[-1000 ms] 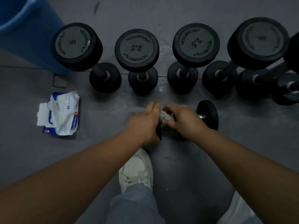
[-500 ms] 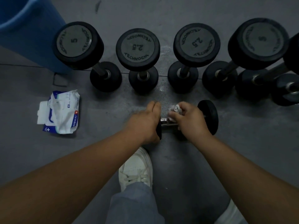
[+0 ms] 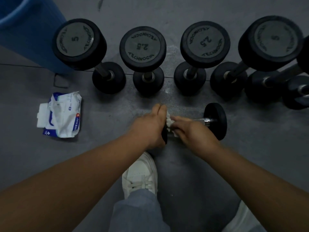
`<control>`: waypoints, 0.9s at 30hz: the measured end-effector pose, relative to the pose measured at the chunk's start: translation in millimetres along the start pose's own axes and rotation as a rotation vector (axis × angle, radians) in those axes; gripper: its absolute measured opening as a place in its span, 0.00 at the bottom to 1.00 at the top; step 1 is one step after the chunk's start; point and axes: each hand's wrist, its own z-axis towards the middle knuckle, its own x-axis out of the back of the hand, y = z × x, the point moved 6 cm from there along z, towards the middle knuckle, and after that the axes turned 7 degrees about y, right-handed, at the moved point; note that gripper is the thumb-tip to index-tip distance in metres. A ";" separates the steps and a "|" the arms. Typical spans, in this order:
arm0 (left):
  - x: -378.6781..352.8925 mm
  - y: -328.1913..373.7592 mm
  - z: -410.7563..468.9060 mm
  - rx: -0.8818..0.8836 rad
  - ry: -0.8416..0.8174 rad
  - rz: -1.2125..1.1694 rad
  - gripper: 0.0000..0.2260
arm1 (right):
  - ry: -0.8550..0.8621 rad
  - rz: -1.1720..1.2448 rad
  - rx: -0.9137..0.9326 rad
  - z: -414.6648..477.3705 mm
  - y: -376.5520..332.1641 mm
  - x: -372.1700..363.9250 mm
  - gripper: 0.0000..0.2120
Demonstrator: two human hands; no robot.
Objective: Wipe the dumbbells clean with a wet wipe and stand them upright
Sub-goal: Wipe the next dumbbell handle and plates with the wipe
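Observation:
A small black dumbbell [image 3: 215, 121] lies on its side on the grey floor in front of me. My left hand [image 3: 148, 126] is closed over its left head and holds it still. My right hand [image 3: 192, 131] presses a crumpled white wet wipe [image 3: 169, 122] onto the chrome handle, close to the left head. The right part of the handle and the right head are bare. Behind it, several black dumbbells stand upright in a row, such as a 5 [image 3: 78, 44], a 2.5 [image 3: 143, 47] and another 2.5 [image 3: 204, 44].
An open wet wipe pack [image 3: 61, 114] lies on the floor at the left. A blue bin [image 3: 25, 30] stands at the back left. More dumbbells [image 3: 297, 91] crowd the right edge. My white shoe [image 3: 140, 174] is just below the hands.
My right hand slid right along the handle with the wipe, then back left against the left head. The left hand and the dumbbell stayed in place.

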 end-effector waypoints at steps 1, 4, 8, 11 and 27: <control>-0.1 -0.6 0.0 0.004 -0.001 0.004 0.51 | 0.015 -0.052 -0.003 5.7 -2.8 1.0 0.11; -1.9 -1.0 0.8 0.005 0.014 -0.002 0.49 | -0.035 -0.231 -0.025 19.3 -6.1 0.8 0.14; -0.8 -0.2 3.5 -0.001 0.023 -0.025 0.48 | -0.210 -0.438 -0.050 39.0 -8.6 2.8 0.15; 0.1 -0.8 3.4 -0.003 -0.005 -0.013 0.50 | -0.411 -0.504 -0.138 58.5 -11.0 -8.3 0.19; 1.1 -4.8 11.8 -0.005 -0.025 0.007 0.52 | -0.149 -0.456 -0.141 21.8 -15.4 -30.0 0.35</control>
